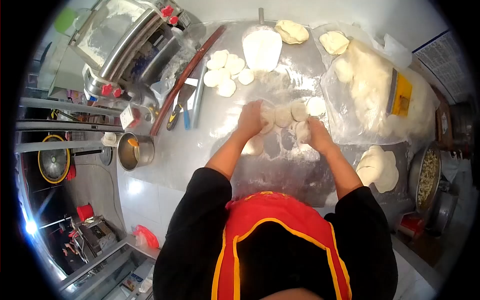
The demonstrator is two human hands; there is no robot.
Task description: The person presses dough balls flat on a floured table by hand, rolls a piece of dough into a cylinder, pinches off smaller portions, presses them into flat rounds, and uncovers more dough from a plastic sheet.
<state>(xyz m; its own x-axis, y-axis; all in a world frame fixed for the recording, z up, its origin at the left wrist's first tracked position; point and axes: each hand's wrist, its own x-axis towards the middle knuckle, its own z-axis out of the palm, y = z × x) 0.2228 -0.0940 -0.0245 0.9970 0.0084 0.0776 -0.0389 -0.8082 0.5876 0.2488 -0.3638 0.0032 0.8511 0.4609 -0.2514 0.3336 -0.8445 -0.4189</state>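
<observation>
My left hand (pixel 251 119) is closed at the side of a floured dough round (pixel 267 118), its fingers curled against it. My right hand (pixel 318 135) grips another dough round (pixel 302 132) at its edge, the fingertips partly hidden. Between and beyond the hands, more flattened dough rounds lie in a row, among them a middle one (pixel 283 116) and a whiter one (pixel 316 106) at the right end. A further round (pixel 254 145) rests below my left hand. Loose flour dusts the metal worktop (pixel 210 150) around them.
Several dough balls (pixel 226 88) cluster at the back left, beside a flour-filled scoop (pixel 262 50). A long wooden stick (pixel 187 80) and scrapers lie left, near a dough machine (pixel 125 50) and a metal pot (pixel 135 151). Plastic-covered dough (pixel 370 100) and a bare dough piece (pixel 378 168) sit right.
</observation>
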